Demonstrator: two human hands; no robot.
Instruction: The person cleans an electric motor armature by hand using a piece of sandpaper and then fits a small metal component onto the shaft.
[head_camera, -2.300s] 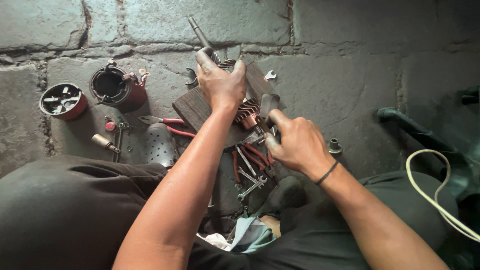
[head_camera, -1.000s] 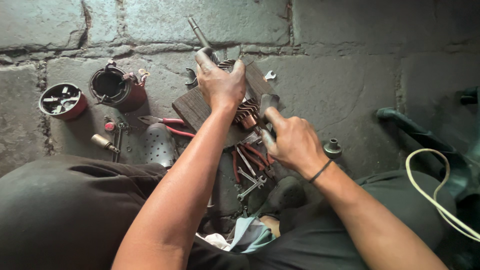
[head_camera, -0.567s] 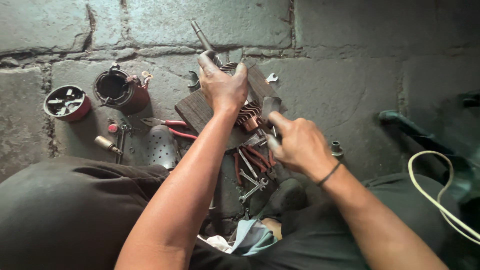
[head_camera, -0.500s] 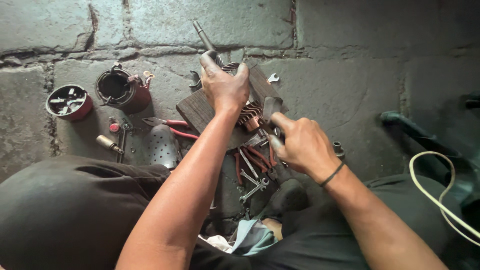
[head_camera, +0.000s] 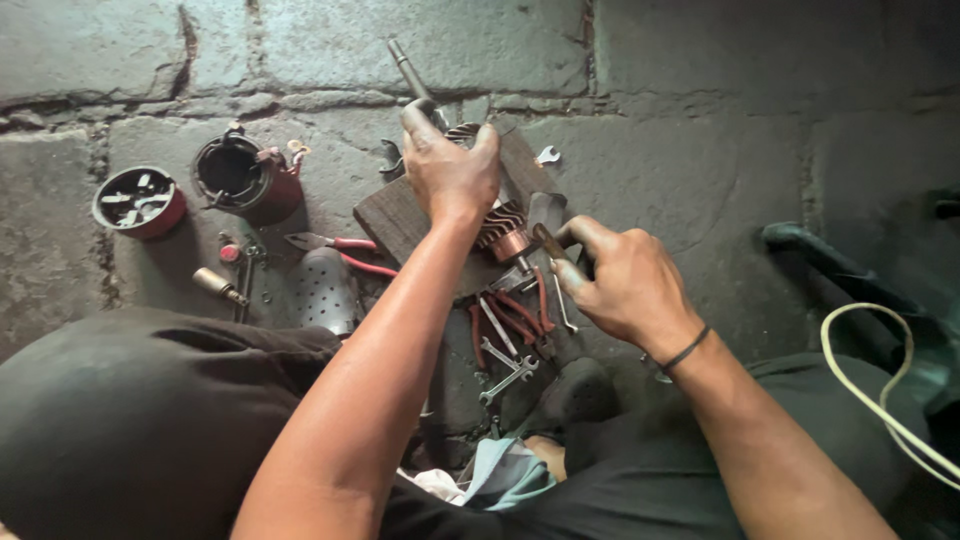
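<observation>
My left hand (head_camera: 450, 170) presses down on a motor armature (head_camera: 500, 225) with copper windings and a long steel shaft (head_camera: 408, 68), which lies on a dark wooden block (head_camera: 385, 215). My right hand (head_camera: 625, 285) grips a small hammer by its wooden handle (head_camera: 548, 243), the steel head (head_camera: 543, 210) resting near the copper end of the armature. Both forearms reach out from my lap over dark trousers.
A red motor housing (head_camera: 240, 175) and a red end cap (head_camera: 137, 200) sit at the left on the stone floor. Red-handled pliers (head_camera: 340, 245), a perforated metal cover (head_camera: 325, 290), spanners (head_camera: 505, 375) and small parts lie around the block. A cream cable (head_camera: 880, 400) loops at the right.
The view has shifted slightly. My right hand with the hammer has bobbed a little up and down beside the armature; my left hand has stayed on it.
</observation>
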